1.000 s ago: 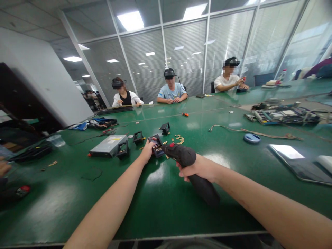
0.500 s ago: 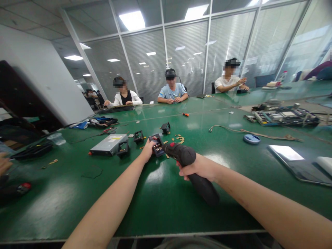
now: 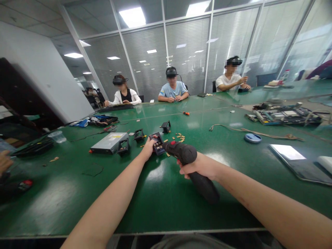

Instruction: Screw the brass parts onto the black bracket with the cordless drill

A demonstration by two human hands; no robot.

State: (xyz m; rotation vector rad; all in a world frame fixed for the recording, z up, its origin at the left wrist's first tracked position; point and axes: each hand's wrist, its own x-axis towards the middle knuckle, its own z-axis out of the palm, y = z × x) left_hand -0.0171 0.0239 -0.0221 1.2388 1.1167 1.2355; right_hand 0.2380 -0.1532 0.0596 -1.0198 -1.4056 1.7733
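My left hand point(image 3: 148, 147) is closed on the edge of a small black plastic housing point(image 3: 158, 146), which has several brass-coloured pieces inside. Wrapped around the handle of a black cordless screwdriver point(image 3: 183, 152) is my right hand point(image 3: 193, 167). The screwdriver's front end points left at the housing; whether its tip touches a piece there I cannot tell. Several small brass-coloured pieces point(image 3: 179, 137) lie scattered just beyond the tool. Similar black plastic frames stand close by: one frame point(image 3: 165, 127) behind the housing, and two more frames point(image 3: 123, 146) to its left.
A silver disc drive point(image 3: 109, 143) lies left of the housing. On the right are a blue round lid point(image 3: 252, 138), a tablet-like slab point(image 3: 298, 166), a tan cable point(image 3: 249, 131) and a circuit board point(image 3: 287, 114). Another person's hand point(image 3: 4, 163) shows at the left edge. Several people sit across the table.
The view has shifted very slightly. Both hands keep their grips, and the screwdriver stays at the housing.
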